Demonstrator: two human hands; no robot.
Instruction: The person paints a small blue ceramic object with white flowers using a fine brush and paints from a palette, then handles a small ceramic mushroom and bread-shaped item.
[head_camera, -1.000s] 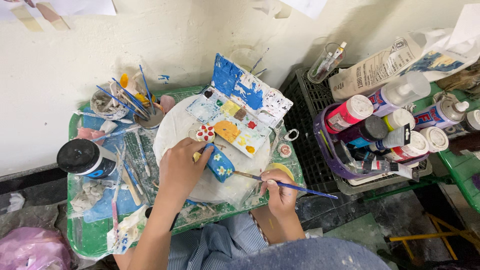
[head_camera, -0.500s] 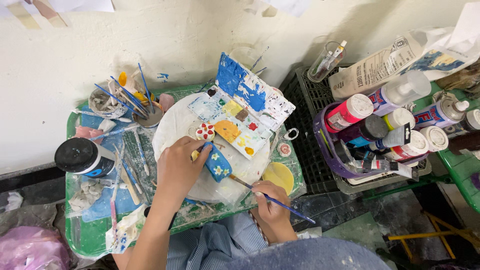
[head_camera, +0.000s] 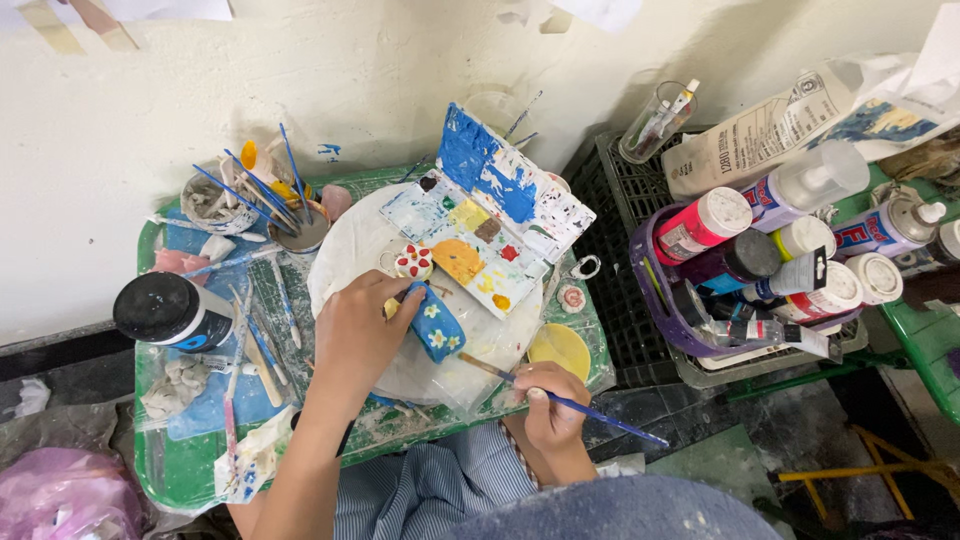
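We see a small blue clay piece (head_camera: 435, 322), rounded and oblong, painted with little white flowers, lying on a round white board (head_camera: 350, 250) near the middle of the green tray (head_camera: 160, 470). Our left hand (head_camera: 352, 335) lies over its near end, fingers (head_camera: 395, 300) curled around it and gripping it, the forearm reaching up from the lower edge of the view. Our right hand (head_camera: 545, 405) sits just below the board's edge, fingers pinched on a thin blue-handled brush (head_camera: 560, 400) whose tip points toward the blue piece while the handle slants away to the right.

Just beyond the piece we see a small white clay piece with red dots (head_camera: 413, 262) and an open paint palette (head_camera: 490, 230), its lid smeared thick with blue and its wells holding yellow, orange and red. A yellow disc (head_camera: 560, 350) lies beside the right hand. To the left stand a black-capped jar (head_camera: 170, 312) and a cup of brushes (head_camera: 295, 225).

The surface is paint-stained and crowded. To the right, a purple basket (head_camera: 665, 320) on a black crate (head_camera: 620, 300) holds paint bottles. A rough off-white wall (head_camera: 150, 110) rises behind.
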